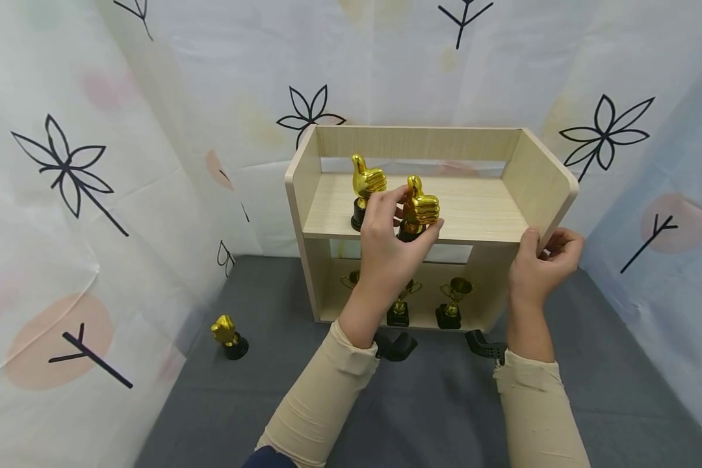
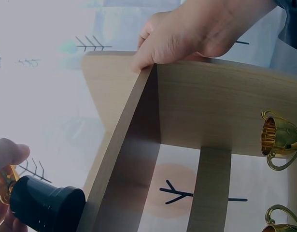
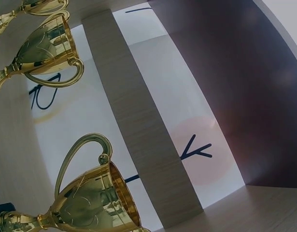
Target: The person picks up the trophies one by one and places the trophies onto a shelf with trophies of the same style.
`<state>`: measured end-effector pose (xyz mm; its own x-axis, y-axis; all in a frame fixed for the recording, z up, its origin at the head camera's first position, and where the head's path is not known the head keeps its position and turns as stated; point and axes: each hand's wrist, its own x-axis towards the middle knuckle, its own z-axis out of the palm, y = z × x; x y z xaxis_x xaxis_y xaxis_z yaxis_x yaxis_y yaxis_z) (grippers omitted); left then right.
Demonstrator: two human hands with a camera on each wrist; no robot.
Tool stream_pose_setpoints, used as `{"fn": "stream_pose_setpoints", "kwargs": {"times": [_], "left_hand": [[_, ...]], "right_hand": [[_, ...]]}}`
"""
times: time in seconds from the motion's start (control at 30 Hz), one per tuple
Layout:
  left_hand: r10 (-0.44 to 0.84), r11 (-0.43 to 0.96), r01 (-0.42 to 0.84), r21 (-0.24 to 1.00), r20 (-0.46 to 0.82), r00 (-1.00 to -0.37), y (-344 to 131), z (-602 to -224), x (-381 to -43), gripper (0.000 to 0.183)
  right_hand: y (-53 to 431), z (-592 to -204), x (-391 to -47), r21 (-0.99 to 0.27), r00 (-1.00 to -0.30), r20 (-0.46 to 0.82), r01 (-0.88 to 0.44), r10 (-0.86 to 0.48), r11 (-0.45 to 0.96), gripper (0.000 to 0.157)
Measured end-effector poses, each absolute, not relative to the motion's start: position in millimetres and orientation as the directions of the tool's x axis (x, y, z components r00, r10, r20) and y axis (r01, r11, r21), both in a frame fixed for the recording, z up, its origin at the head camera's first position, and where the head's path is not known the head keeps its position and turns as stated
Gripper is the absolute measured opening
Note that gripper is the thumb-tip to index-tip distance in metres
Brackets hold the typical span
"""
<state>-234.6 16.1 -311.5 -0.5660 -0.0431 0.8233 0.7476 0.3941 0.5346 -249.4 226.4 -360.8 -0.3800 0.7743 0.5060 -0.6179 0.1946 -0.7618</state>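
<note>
My left hand (image 1: 389, 244) holds a gold thumbs-up trophy (image 1: 422, 209) with a black base at the front of the wooden shelf's (image 1: 468, 224) upper level. In the left wrist view its black base (image 2: 47, 203) appears beside the board's edge; whether they touch I cannot tell. Just left of it, another thumbs-up trophy (image 1: 367, 179) stands upright on that level, partly behind my fingers. My right hand (image 1: 541, 266) grips the front edge of the shelf's right side panel, thumb in front. The right wrist view shows no hand.
Gold cup trophies stand on the lower level, one cup (image 1: 457, 292) at the right and another (image 1: 402, 305) near the middle; my left forearm partly hides them. A third thumbs-up trophy (image 1: 228, 338) stands on the grey cloth (image 1: 269, 390) to the left. Patterned fabric hangs around.
</note>
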Motion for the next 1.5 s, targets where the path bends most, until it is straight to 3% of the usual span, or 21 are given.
{"fn": "stream_pose_setpoints", "kwargs": {"times": [0.37, 0.77, 1.5], "left_hand": [[-0.052, 0.383, 0.733, 0.562, 0.806, -0.590, 18.0, -309.5, -240.6, 0.059], [-0.058, 0.394, 0.699, 0.596, 0.775, -0.629, 24.0, -307.7, -245.5, 0.061], [-0.105, 0.416, 0.653, 0.632, 0.747, -0.656, 36.9, -303.6, -257.3, 0.059]], "right_hand": [[244.0, -379.5, -269.2, -0.765, -0.378, 0.501, -0.614, 0.778, 0.195, 0.014], [225.5, -361.0, -249.2, -0.736, -0.367, 0.536, -0.644, 0.760, 0.207, 0.018], [237.4, -372.7, -262.5, -0.752, -0.372, 0.509, -0.631, 0.776, 0.191, 0.014]]}}
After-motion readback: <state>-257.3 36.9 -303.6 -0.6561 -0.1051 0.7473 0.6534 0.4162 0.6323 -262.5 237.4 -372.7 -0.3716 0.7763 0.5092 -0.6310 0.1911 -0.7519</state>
